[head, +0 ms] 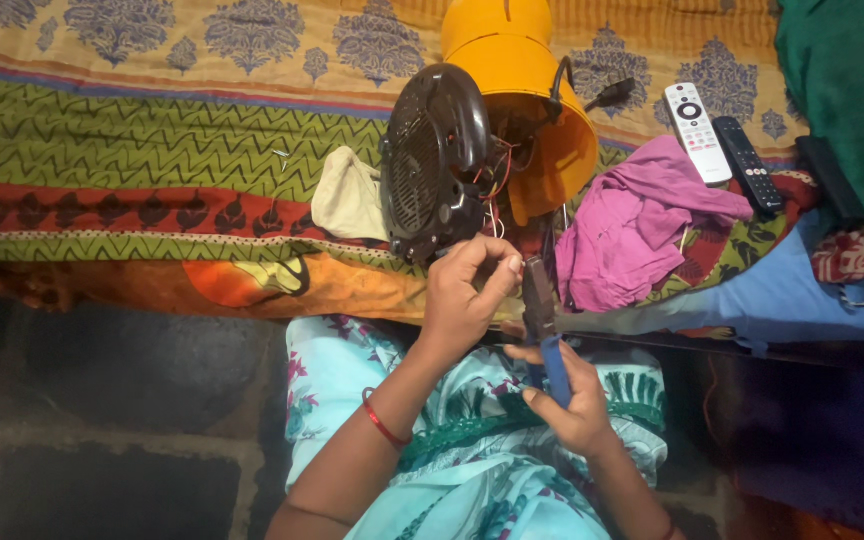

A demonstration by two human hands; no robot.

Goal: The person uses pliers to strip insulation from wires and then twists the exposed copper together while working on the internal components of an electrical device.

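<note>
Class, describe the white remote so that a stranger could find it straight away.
Start at the big yellow shell on the patterned bedspread. To its right, beyond the pink cloth, two remotes lie side by side. The white remote is the left one; its neighbour is black.

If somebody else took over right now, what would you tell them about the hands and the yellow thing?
Left hand: fingers pinched at the thin wires below the dark grille panel.
Right hand: gripping blue-handled pliers, tip pointing up toward the wires.
Yellow housing lies on the patterned bedspread, panel off, wires exposed.
Pink cloth and two remotes lie to the right.
Panel not yet refitted.
</note>
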